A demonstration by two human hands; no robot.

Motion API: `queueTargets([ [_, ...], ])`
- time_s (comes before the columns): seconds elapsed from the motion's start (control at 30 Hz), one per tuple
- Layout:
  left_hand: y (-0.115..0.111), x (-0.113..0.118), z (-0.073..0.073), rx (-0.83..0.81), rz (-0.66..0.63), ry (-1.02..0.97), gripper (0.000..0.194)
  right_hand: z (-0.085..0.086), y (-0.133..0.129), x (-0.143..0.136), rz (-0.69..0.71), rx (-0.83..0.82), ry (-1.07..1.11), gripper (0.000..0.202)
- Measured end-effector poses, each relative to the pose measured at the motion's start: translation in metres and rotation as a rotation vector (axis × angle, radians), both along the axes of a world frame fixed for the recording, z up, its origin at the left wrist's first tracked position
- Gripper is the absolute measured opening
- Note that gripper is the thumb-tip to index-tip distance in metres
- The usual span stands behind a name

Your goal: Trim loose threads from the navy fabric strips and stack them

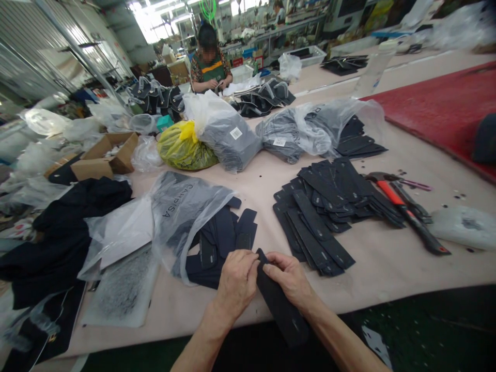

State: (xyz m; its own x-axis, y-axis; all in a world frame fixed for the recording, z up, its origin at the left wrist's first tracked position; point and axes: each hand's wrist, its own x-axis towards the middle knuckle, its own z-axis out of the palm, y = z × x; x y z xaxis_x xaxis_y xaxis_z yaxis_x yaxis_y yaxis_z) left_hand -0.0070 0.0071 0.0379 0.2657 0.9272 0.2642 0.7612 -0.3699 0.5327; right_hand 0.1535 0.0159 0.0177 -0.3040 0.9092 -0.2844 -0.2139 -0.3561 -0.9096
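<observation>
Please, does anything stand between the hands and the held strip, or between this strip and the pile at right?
Nothing visible separates the left hand and right hand from the strip: both touch its far end. Toward the pile, only the right hand stands between.

Tabletop (264, 199) gap between printed bag (176, 199) and strip pile (325, 194), hammer (406, 214) at right, bundles (234, 139) apparently blocking beyond

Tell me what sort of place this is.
Likely a factory or assembly workshop: a pile of dark strips and a red-and-black-handled hammer lie on the worktable, and an aproned co-worker handles something beyond.
</observation>
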Motion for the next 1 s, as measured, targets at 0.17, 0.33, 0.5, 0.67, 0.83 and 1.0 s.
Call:
queueTargets([
  [0.17,-0.003,0.003,-0.001,0.032,-0.04,0.093,0.021,-0.004,-0.002,0.0,0.028,0.082,-0.111,0.016],
  [0.33,-0.002,0.009,-0.012,0.011,0.073,0.085,0.021,-0.004,-0.003,-0.003,0.025,0.082,-0.116,0.014],
  [0.5,0.015,-0.016,-0.02,-0.177,0.619,-0.278,0.017,-0.004,-0.003,-0.003,-0.03,-0.198,0.046,0.019],
  [0.67,0.001,-0.033,-0.017,-0.3,0.571,-0.676,0.02,-0.01,0.008,0.002,-0.259,-0.336,0.147,0.023],
  [0.83,-0.027,-0.009,-0.019,-0.664,0.546,-0.984,0.007,-0.022,0.022,-0.001,-0.612,-0.273,0.199,0.028],
  [1.0,-0.035,0.012,-0.021,-0.887,0.466,-0.944,0.024,-0.026,0.026,-0.002,-0.666,-0.244,0.179,0.028],
])
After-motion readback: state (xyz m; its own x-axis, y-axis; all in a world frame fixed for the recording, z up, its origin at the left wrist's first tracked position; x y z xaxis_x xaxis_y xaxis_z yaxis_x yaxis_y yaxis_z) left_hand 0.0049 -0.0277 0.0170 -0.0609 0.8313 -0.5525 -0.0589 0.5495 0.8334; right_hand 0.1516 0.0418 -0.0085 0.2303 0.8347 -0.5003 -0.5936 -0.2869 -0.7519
